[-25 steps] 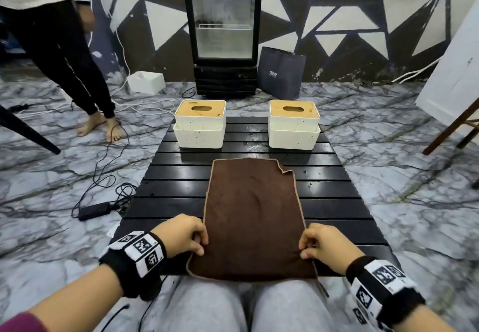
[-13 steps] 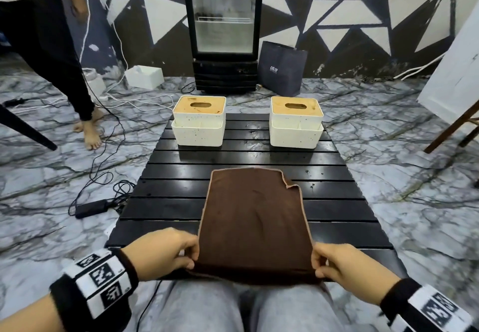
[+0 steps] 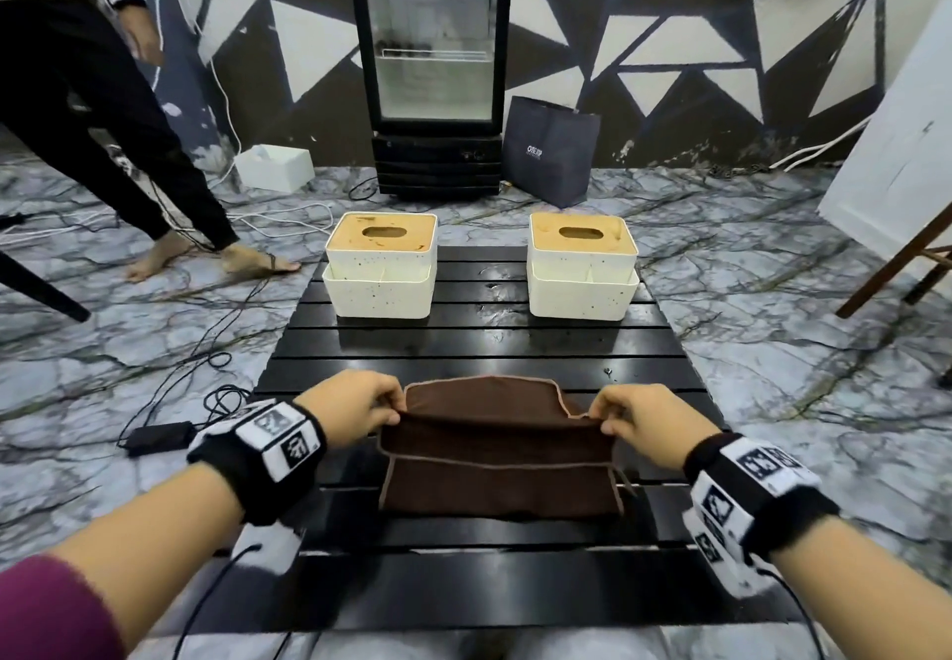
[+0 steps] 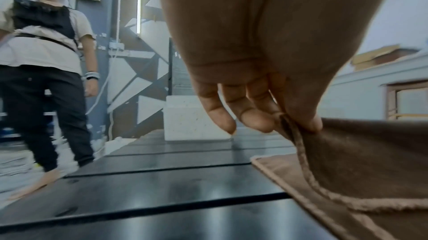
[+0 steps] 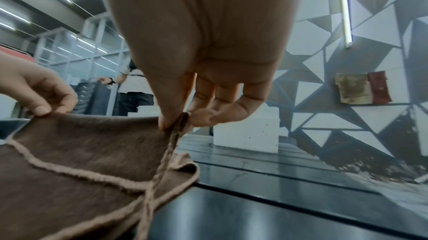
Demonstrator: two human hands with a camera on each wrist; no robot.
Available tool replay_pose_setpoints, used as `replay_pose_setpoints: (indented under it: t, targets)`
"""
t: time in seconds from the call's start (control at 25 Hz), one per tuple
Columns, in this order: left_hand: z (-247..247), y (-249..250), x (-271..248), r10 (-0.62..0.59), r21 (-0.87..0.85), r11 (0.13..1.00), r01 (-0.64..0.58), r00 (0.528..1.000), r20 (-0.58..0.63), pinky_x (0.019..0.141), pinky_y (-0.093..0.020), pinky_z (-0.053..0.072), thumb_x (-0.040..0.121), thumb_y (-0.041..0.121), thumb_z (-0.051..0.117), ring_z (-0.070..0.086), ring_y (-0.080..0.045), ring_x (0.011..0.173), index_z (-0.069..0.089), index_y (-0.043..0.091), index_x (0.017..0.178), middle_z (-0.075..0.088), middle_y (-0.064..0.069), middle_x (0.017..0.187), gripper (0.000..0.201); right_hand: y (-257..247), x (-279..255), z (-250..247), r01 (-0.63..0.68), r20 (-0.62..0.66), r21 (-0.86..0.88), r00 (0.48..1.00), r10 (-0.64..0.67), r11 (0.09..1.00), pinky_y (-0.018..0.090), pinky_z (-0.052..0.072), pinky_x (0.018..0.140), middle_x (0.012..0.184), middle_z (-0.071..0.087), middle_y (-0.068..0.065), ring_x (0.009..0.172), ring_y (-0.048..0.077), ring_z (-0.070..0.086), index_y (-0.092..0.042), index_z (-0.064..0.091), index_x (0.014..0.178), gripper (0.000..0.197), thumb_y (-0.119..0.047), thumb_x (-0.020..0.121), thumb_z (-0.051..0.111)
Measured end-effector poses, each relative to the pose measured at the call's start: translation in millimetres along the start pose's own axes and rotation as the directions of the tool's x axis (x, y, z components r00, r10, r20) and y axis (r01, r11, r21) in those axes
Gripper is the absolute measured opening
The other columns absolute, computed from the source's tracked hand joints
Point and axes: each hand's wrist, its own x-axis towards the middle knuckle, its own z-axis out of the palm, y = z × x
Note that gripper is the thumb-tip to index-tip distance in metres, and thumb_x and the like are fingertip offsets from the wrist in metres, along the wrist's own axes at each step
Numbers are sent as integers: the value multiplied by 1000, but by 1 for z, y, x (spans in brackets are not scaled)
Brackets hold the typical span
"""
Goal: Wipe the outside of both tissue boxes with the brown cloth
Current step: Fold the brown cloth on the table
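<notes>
Both hands (image 3: 355, 407) pinch brown cloth (image 3: 499, 474) corners (raised).

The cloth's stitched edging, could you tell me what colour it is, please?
Light tan on the brown cloth; the right wrist view shows it best.

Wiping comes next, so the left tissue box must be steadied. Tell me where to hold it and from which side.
Grip the left tissue box across its white side walls, with the hand coming down from above and behind. The tan lid has an open slot, so stay off the top. The stepped lower tray widens the base, so a grip on the upper walls seems steadier. Both hands currently pinch the brown cloth.
</notes>
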Motion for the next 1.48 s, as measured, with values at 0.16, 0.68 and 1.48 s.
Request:
replay_pose_setpoints:
  t: [0.16, 0.68, 1.48]
  targets:
    - [10, -11, 40, -91, -1, 996, 91, 994, 63, 75, -17, 37, 88, 18, 61, 56, -10, 85, 65, 15, 101, 66, -1, 96, 14, 7, 36, 4, -75, 19, -13, 997, 75, 997, 30, 46, 79, 72, 55, -12, 79, 16, 56, -27, 52, 79, 18, -11, 84, 57]
    - [14, -26, 54, -56, 6, 998, 56, 998, 26, 69, -17, 34, 79, 21, 71, 51, -9, 79, 50, 31, 73, 50, 12, 79, 24, 13, 55, 9, -61, 58, -73, 996, 65, 995, 33, 46, 78, 78, 42, -8, 77, 16, 48, -36, 38, 63, 37, -14, 78, 63]
    - [32, 6, -36, 128, 153, 979, -136, 990, 56, 75, -10, 33, 85, 21, 63, 61, -14, 96, 69, 17, 103, 66, 1, 107, 19, 1, -33, 30, 71, 109, -93, 992, -61, 993, 15, 34, 87, 108, 64, 2, 104, 18, 57, -16, 68, 101, 21, -11, 83, 60]
